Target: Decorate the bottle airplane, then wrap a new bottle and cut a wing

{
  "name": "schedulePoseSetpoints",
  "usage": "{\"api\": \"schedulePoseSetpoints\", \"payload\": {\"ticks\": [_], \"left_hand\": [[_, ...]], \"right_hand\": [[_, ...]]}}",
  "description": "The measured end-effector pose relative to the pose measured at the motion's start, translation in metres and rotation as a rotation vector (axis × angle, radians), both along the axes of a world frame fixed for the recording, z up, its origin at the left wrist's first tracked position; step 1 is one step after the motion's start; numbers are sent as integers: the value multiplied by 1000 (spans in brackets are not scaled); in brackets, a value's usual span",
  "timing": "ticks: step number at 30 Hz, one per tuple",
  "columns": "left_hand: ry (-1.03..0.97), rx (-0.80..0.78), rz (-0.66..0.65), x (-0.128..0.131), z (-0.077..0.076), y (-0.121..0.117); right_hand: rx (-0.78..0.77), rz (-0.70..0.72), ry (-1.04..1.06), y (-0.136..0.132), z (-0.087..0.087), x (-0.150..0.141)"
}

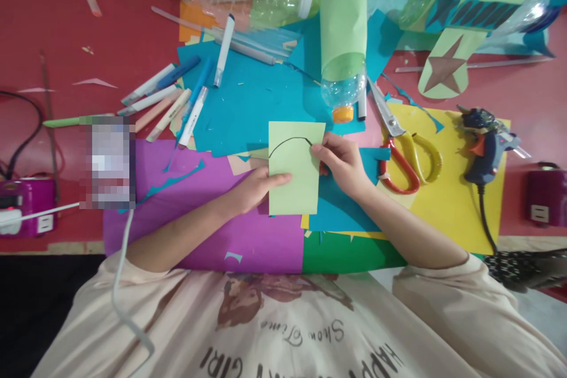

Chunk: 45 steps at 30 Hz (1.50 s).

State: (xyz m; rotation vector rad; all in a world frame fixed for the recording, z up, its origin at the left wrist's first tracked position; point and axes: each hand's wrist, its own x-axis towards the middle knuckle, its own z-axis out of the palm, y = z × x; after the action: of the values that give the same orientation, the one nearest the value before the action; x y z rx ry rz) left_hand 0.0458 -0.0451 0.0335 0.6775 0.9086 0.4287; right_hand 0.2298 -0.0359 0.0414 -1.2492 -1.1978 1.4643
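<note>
A light green paper card (296, 183) lies over the blue, purple and green sheets in the middle. A black curved line runs across its upper part. My left hand (254, 189) presses flat on the card's left edge, fingers stretched out. My right hand (343, 165) is closed in a pinch at the card's right edge, at the end of the curve; the pen in it is almost hidden.
Red-handled scissors (401, 147) and a blue glue gun (485, 142) lie on yellow paper (447, 207) to the right. A plastic bottle wrapped in green paper (343, 41) stands behind the card. Several markers (177, 100) lie to the left. A phone (108, 162) sits at far left.
</note>
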Motion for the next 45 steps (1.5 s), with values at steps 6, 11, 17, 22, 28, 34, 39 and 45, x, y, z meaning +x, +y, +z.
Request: {"api": "schedulePoseSetpoints", "payload": {"ticks": [6,11,17,22,28,34,39,45], "left_hand": [[207,282,-69,-3,8,-5],[225,233,34,-3,2,-2],[259,294,72,-5,2,1],[328,340,53,-7,-3,1],[316,367,72,-6,-7,2],[335,368,72,-6,-5,2],[342,353,62,-4,2,2],[213,259,106,-2,5,2]], "right_hand": [[22,66,-72,-2,6,-1],[175,155,-524,-12,33,26],[56,-220,-1147,-47,39,100],[34,-195,-1441,-63,17,126],[-167,-90,-1437,-38,25,111],[-308,35,-1469,-15,40,111],[-186,-160,-1186,-21,35,122],[-103,-451,-422,-34,47,138]]}}
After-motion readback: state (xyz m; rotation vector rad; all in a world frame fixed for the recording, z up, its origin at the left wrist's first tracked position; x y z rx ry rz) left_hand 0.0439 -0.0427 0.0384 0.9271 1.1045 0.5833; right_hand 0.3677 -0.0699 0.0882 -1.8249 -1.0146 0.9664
